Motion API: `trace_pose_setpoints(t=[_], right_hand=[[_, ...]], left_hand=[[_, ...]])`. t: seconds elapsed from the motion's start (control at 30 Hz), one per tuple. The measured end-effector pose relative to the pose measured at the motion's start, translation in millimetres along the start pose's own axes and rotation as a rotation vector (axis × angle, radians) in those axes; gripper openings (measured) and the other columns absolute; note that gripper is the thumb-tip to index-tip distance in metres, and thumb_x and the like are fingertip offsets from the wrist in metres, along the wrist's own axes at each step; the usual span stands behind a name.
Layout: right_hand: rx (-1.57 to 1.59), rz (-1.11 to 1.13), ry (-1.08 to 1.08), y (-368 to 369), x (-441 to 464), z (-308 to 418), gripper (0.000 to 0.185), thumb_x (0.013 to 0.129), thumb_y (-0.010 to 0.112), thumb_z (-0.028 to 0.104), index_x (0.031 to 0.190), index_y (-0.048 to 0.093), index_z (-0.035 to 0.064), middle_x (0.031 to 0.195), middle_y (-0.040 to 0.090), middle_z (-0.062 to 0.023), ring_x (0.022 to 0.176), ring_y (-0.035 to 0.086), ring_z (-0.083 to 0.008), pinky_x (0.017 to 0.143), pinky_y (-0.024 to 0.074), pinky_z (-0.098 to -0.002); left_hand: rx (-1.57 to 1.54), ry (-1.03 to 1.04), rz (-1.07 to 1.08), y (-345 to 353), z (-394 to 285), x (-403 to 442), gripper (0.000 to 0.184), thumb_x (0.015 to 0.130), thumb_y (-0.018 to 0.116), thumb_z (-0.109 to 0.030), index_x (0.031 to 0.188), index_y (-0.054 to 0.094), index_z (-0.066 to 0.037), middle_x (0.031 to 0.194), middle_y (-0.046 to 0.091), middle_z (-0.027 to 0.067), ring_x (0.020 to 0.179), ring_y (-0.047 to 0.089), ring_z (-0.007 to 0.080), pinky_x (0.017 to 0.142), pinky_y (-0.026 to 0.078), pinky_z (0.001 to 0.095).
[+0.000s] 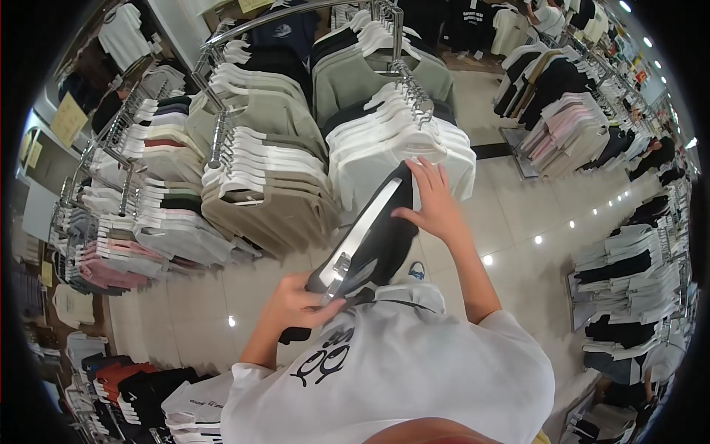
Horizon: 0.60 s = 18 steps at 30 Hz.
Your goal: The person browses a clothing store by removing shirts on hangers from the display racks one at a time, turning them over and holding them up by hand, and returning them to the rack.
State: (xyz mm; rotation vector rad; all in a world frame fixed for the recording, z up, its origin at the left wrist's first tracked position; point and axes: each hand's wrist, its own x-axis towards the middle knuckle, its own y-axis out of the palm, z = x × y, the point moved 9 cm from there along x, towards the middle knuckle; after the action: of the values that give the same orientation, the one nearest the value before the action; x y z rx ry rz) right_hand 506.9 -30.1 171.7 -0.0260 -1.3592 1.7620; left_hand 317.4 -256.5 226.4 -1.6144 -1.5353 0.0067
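While the left hand [296, 302] clasps one end, the right hand [431, 200] lies spread at the other end of a black garment [384, 240]

Held on a slant in mid-air above the tiled floor [510, 222], the black garment has a white hanger [377, 207] along its upper edge. The left hand's grip is narrow, thumb in front, closed on the end nearer the body; a shiny piece [339, 268] just beside it is too blurred to identify. The right hand is wide, its fingers stretched over the far end and its thumb set apart, touching the dark cloth.

Just beyond that far end, white tops [403, 148] hang at the near end of a chrome rail [420, 100]. At the near end of the neighbouring rail [217, 148] on the left, taupe tops [270, 211] hang close together. Across the aisle, pink tops [566, 137] hang on another rack. Below the black garment, a blue-and-white shoe [416, 271] stands on the floor. The person's white shirt [444, 362] bears a black print [322, 362].
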Motion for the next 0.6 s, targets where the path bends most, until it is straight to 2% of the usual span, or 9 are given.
trace_pose_setpoints(t=[0.07,0.13,0.23,0.27,0.33,0.43,0.5,0.53,0.6], right_hand=[[0.007,-0.05,-0.024,5,3,-11,0.098,0.074,0.092,0.036,0.155,0.044,0.0093,0.159,0.043,-0.0189,0.152,0.035,-0.0414,0.126,0.0268,-0.0568],[0.016,-0.102,-0.046,9,7,-19,0.093,0.075,0.092,0.034,0.153,0.047,0.0096,0.157,0.045,-0.0191,0.15,0.038,-0.0399,0.125,0.0305,-0.0545],[0.173,-0.039,0.034,25,12,-40,0.053,0.071,0.09,0.024,0.112,0.061,0.0071,0.111,0.062,-0.0185,0.112,0.06,-0.0397,0.094,0.0489,-0.0491],[0.173,-0.034,0.032,24,10,-42,0.053,0.071,0.09,0.024,0.112,0.061,0.0071,0.111,0.062,-0.0185,0.112,0.06,-0.0397,0.094,0.0489,-0.0491],[0.002,-0.035,-0.103,18,5,-23,0.046,0.07,0.09,0.027,0.098,0.059,0.007,0.092,0.059,-0.0153,0.095,0.06,-0.039,0.082,0.0476,-0.0494],[0.046,0.056,-0.116,34,-10,15,0.068,0.07,0.09,0.06,0.099,0.058,0.0075,0.076,0.064,-0.0122,0.073,0.067,-0.0384,0.065,0.0513,-0.0477],[0.173,0.016,-0.067,49,-16,31,0.085,0.062,0.091,0.071,0.108,0.058,0.0075,0.072,0.067,-0.0137,0.067,0.07,-0.04,0.06,0.0544,-0.0465],[0.215,0.117,0.055,56,-18,35,0.099,0.054,0.095,0.071,0.118,0.056,0.0058,0.081,0.073,-0.0184,0.076,0.074,-0.0418,0.066,0.0582,-0.047],[0.248,0.125,0.108,55,-14,39,0.108,0.055,0.097,0.061,0.134,0.052,0.0028,0.083,0.074,-0.0196,0.076,0.075,-0.0421,0.066,0.0586,-0.0475]], left_hand=[[0.039,0.041,-0.012,0,3,5,0.031,0.072,0.09,-0.008,0.055,0.064,-0.009,0.062,0.055,0.0061,0.049,0.05,0.0236,0.048,0.038,0.0321],[0.016,0.092,0.073,9,9,3,0.026,0.076,0.089,-0.013,0.06,0.068,-0.008,0.075,0.065,0.0107,0.049,0.058,0.0242,0.045,0.043,0.0337],[0.162,0.197,0.027,22,18,0,0.028,0.077,0.088,-0.018,0.061,0.068,-0.008,0.092,0.073,0.0227,0.047,0.058,0.0245,0.046,0.049,0.0352],[0.268,0.151,0.031,21,25,2,0.028,0.078,0.088,-0.018,0.061,0.068,-0.008,0.097,0.074,0.0251,0.048,0.06,0.0258,0.047,0.05,0.036],[0.354,0.062,0.024,12,41,22,0.028,0.08,0.086,-0.021,0.062,0.069,-0.008,0.103,0.073,0.0285,0.054,0.064,0.0307,0.049,0.052,0.0387],[0.362,0.02,-0.004,22,60,45,0.027,0.08,0.085,-0.023,0.063,0.071,-0.007,0.106,0.074,0.0242,0.066,0.07,0.0343,0.057,0.055,0.0402],[0.306,0.023,-0.085,33,58,64,0.028,0.075,0.087,-0.018,0.061,0.068,-0.005,0.096,0.072,0.0214,0.064,0.066,0.0347,0.059,0.053,0.041],[0.253,-0.012,-0.057,44,64,69,0.028,0.075,0.087,-0.02,0.061,0.069,-0.004,0.101,0.072,0.0206,0.067,0.066,0.0348,0.062,0.053,0.0409],[0.179,-0.145,-0.027,55,86,69,0.027,0.075,0.085,-0.019,0.061,0.069,-0.004,0.107,0.072,0.0209,0.073,0.067,0.0356,0.068,0.054,0.0414]])
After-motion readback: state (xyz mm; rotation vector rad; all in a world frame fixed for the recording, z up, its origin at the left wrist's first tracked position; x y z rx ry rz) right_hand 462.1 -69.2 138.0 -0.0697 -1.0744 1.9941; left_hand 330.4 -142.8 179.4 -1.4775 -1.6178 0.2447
